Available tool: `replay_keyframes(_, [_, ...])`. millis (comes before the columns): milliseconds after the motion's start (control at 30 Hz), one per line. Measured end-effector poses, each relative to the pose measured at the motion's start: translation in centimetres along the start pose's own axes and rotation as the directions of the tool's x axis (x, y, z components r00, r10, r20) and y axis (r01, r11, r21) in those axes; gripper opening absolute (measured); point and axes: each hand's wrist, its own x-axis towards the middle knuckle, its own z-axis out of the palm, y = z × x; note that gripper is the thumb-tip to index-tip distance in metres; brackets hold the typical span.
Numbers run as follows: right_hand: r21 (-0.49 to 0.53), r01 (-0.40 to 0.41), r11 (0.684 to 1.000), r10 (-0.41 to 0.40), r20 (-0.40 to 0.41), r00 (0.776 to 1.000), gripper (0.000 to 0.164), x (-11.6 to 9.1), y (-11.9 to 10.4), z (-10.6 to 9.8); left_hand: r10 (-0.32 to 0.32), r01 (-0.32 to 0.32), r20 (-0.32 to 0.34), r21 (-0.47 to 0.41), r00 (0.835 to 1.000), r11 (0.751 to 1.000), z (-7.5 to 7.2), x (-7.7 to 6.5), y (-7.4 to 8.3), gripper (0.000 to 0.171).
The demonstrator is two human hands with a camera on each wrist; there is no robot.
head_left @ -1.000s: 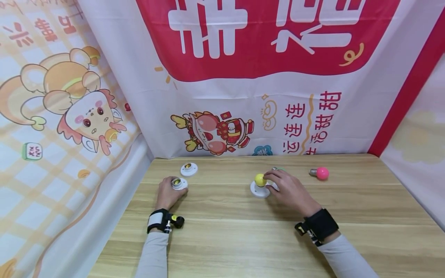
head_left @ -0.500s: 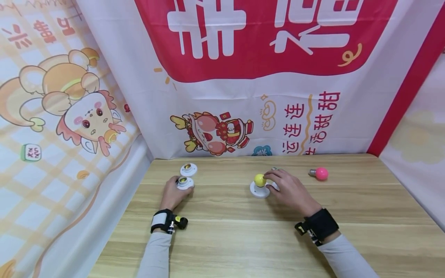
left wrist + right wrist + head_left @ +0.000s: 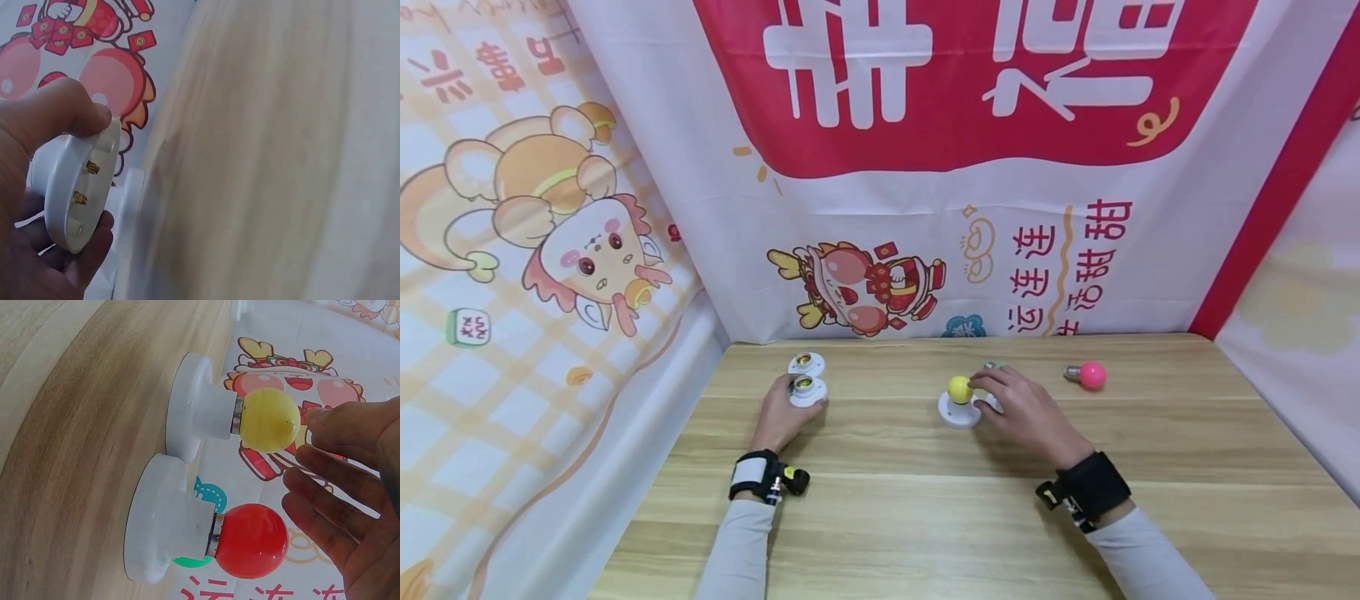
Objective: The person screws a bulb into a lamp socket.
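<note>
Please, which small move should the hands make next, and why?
Probably the left hand should bring its raised white socket nearer the pink bulb: that socket is empty, this bulb lies loose, and the yellow bulb and red bulb are already mounted.

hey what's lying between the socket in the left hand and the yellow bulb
Bare tabletop, then the white base under the yellow bulb, in the head view.

- On the back cloth (image 3: pixel 865 192), red characters (image 3: pixel 1036 240) "连", "连", "运" are printed in one column; "甜", "甜", "活" in another.
- On its red panel (image 3: pixel 958 125), two big white characters (image 3: pixel 891 42) are cut off at the top.
- On the left cloth (image 3: pixel 445 392), "万", "事", "兴" are printed, right to left.
- Cursive letters (image 3: pixel 437 12) above are only partly shown.
- Marks on the green tile (image 3: pixel 469 327) and blue flower (image 3: pixel 964 326) cannot be read.
</note>
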Motion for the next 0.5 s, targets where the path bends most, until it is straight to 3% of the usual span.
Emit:
replay_keyframes(300, [0.006,0.001,1.0,0.0,-0.005,1.0,0.034,0.2,-0.1,0.0,0.094,-0.094,0.004,0.002,0.996,0.996,0.2,0.3,1.6,0.082])
replay_keyframes(500, [0.001,-0.006,1.0,0.006,0.003,1.0,0.034,0.3,-0.2,0.1,0.097,-0.096,0.028,-0.008,0.995,0.995,0.5,0.0,3.0,0.084])
